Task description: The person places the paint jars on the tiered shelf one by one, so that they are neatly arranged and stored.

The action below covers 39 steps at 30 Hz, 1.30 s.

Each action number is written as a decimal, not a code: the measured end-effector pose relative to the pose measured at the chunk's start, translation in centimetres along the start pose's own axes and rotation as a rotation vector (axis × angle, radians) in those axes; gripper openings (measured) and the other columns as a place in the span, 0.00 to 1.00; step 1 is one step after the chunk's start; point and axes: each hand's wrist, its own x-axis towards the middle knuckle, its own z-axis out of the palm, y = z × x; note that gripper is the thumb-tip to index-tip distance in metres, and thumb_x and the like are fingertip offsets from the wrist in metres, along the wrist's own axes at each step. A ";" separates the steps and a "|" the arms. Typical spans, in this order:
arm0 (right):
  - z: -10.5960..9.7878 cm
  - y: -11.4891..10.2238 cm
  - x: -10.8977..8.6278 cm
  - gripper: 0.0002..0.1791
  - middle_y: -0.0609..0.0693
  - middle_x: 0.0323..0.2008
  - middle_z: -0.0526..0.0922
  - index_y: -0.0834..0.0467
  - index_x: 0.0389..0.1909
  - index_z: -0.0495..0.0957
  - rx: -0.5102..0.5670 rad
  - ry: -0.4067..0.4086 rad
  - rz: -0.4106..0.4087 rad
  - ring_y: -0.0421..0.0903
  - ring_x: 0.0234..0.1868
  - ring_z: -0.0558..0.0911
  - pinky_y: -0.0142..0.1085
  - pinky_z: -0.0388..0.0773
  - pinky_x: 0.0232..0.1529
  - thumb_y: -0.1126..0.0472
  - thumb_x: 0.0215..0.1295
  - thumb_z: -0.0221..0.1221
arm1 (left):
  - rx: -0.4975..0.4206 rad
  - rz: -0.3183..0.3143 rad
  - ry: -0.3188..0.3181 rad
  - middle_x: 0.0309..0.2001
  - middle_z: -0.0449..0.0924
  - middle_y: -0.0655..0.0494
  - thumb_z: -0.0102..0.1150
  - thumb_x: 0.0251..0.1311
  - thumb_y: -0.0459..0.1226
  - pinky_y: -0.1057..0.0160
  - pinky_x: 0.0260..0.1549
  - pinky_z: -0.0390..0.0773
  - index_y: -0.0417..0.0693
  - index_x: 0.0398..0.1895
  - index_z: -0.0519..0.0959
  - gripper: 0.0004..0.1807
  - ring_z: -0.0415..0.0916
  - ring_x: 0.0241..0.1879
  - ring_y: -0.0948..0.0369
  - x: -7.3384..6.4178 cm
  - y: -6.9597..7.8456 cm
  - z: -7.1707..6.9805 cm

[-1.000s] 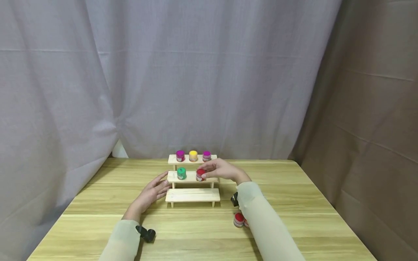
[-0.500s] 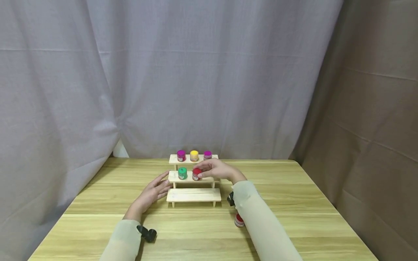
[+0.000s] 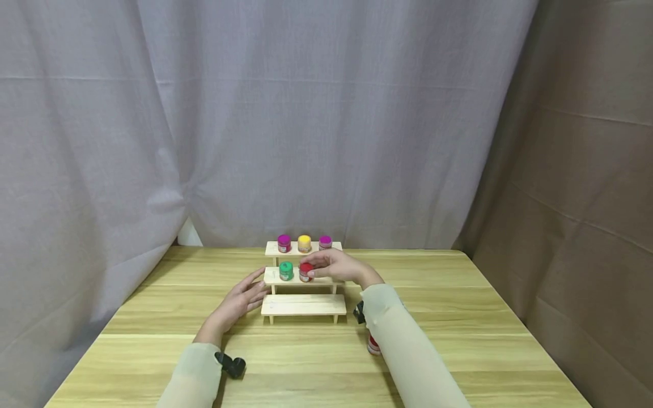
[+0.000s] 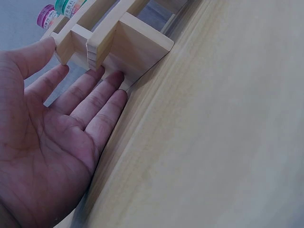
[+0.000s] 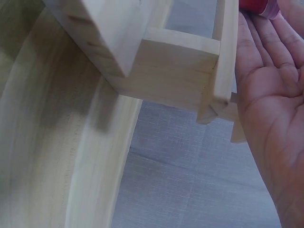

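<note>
A three-step wooden stand is on the table. My right hand pinches a small red-lidded paint jar at the middle step, just right of a green-lidded jar. In the right wrist view the red jar shows at the top edge by the fingers. My left hand has its fingers extended, fingertips right at the stand's left side. Along the top step stand a purple jar, a yellow jar and another purple jar, partly behind the right hand.
Another red jar sits on the table, partly covered by the right sleeve. A grey curtain hangs behind the table's far edge, and a brownish cloth hangs at the right.
My right hand has shifted slightly left along the middle step with the red jar, closer to the green one. The right sleeve now covers more of the jars on the table. The left hand stays put.
</note>
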 end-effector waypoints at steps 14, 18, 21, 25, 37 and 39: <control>0.1 0.1 -0.1 0.22 0.52 0.56 0.84 0.59 0.62 0.78 0.002 0.018 -0.020 0.47 0.57 0.81 0.39 0.78 0.61 0.64 0.67 0.64 | 0.009 0.006 -0.006 0.74 0.58 0.33 0.53 0.74 0.48 0.52 0.66 0.70 0.56 0.81 0.52 0.37 0.64 0.69 0.41 0.1 -0.2 0.0; 0.1 0.1 -0.2 0.23 0.53 0.56 0.83 0.59 0.62 0.78 0.002 0.019 -0.014 0.49 0.58 0.81 0.40 0.78 0.61 0.65 0.67 0.65 | -0.001 -0.003 -0.004 0.74 0.58 0.33 0.53 0.74 0.47 0.52 0.66 0.71 0.56 0.81 0.53 0.36 0.64 0.69 0.41 0.1 -0.2 0.0; 0.1 0.0 -0.3 0.23 0.54 0.57 0.83 0.60 0.62 0.77 0.004 0.023 -0.012 0.50 0.59 0.81 0.41 0.77 0.62 0.65 0.67 0.64 | 0.004 -0.003 0.000 0.74 0.58 0.33 0.53 0.74 0.47 0.53 0.66 0.71 0.56 0.81 0.53 0.36 0.64 0.69 0.41 0.2 -0.2 0.1; -0.1 -0.2 -0.7 0.23 0.53 0.58 0.82 0.60 0.63 0.77 -0.027 0.035 -0.009 0.50 0.60 0.80 0.42 0.76 0.64 0.64 0.68 0.64 | 0.013 0.000 0.001 0.73 0.58 0.32 0.53 0.74 0.48 0.52 0.66 0.71 0.55 0.81 0.53 0.37 0.65 0.69 0.41 0.2 -0.2 0.1; -0.8 0.2 -1.7 0.22 0.56 0.60 0.81 0.62 0.63 0.76 -0.013 0.016 -0.033 0.51 0.59 0.81 0.39 0.78 0.61 0.65 0.69 0.62 | -0.007 0.000 0.006 0.74 0.57 0.34 0.52 0.75 0.47 0.52 0.66 0.71 0.56 0.81 0.53 0.35 0.63 0.70 0.41 0.0 -0.1 0.0; -0.9 0.2 -1.9 0.22 0.57 0.60 0.81 0.63 0.63 0.76 -0.006 0.012 -0.030 0.51 0.59 0.81 0.39 0.78 0.61 0.65 0.69 0.62 | -0.002 0.004 -0.001 0.75 0.56 0.34 0.52 0.75 0.47 0.52 0.66 0.71 0.55 0.81 0.53 0.35 0.63 0.70 0.41 0.0 -0.1 -0.1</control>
